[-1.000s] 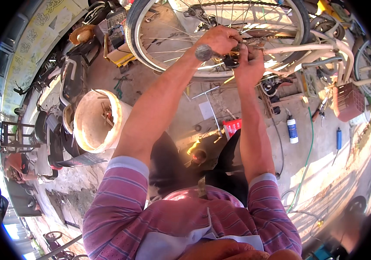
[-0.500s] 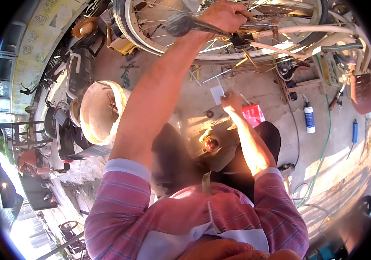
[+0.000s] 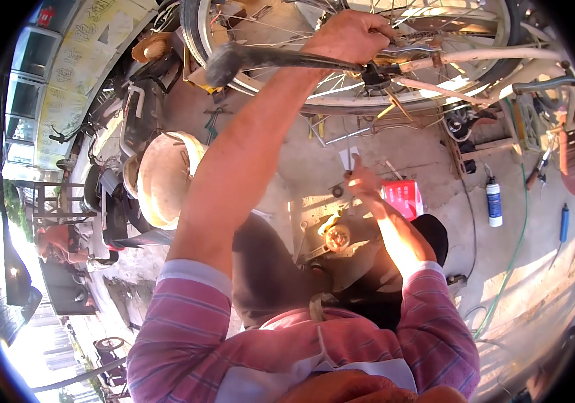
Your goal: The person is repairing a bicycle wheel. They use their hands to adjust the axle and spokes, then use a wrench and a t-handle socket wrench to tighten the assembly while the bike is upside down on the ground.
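A bicycle wheel (image 3: 299, 101) with thin spokes and a pale frame (image 3: 502, 56) lies across the top of the head view. My left hand (image 3: 353, 39) is at the wheel's middle, its fingers curled against the frame parts; what they grip is hidden. Beneath that wrist, a dark bar with a rounded end (image 3: 224, 65) runs left from a black bracket (image 3: 375, 75). Lower down, my right hand (image 3: 363, 180) is closed around a thin metal rod (image 3: 347, 138) that points toward the wheel. A white piece of paper (image 3: 346, 160) lies beyond its fingers, and a red box (image 3: 403, 197) sits beside the wrist.
A pale bucket (image 3: 166, 185) stands left of my arm. Between my knees is a round, brass-coloured object (image 3: 336, 237). On the right lie a white-and-blue bottle (image 3: 494, 201), a blue tool (image 3: 564, 223) and a green hose (image 3: 512, 258). A wooden frame (image 3: 489, 138) stands near the bicycle.
The dark bar has swung so its rounded end lies farther left and lower. The whole view has shifted a little; both hands keep about the same places beside the bicycle and the red box.
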A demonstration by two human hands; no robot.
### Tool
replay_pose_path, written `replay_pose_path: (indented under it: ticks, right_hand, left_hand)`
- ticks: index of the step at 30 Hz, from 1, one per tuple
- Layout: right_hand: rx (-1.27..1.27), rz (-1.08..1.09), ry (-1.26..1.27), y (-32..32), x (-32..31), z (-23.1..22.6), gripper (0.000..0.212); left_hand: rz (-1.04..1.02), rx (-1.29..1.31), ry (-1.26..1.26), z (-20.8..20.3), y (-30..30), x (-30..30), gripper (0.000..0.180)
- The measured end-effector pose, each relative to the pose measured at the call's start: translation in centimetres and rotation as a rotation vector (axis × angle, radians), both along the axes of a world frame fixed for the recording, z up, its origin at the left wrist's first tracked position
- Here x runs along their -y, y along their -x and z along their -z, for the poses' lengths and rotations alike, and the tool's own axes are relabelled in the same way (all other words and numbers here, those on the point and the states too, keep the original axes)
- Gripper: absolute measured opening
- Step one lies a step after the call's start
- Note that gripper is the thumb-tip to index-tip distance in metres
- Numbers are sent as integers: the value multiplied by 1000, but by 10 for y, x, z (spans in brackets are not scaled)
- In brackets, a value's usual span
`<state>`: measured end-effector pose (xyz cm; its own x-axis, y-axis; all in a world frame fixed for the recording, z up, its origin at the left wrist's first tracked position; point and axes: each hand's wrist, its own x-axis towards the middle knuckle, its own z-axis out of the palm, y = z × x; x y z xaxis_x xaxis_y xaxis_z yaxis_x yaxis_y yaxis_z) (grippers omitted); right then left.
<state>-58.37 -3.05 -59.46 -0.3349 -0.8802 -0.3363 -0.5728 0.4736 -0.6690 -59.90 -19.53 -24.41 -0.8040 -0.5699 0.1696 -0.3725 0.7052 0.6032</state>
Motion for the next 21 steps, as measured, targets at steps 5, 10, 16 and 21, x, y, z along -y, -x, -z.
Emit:
replay_pose_path:
  ticks: [5,10,16,21]
  right_hand:
    - [810,118,213,22,-15,-50,31]
    - [1199,231,82,55,-71,-169,24]
    - [512,39,456,92,-143,-260,21]
    - [-146,-15,717,139,-153,-365,22]
  left_hand:
    - [55,13,0,-19,12,-17,29]
    - [102,-80,14,-14,16,-13,30]
    - [71,-32,-8,-19,14,-18,29]
    - [91,-36,12,-9,7,-8,29]
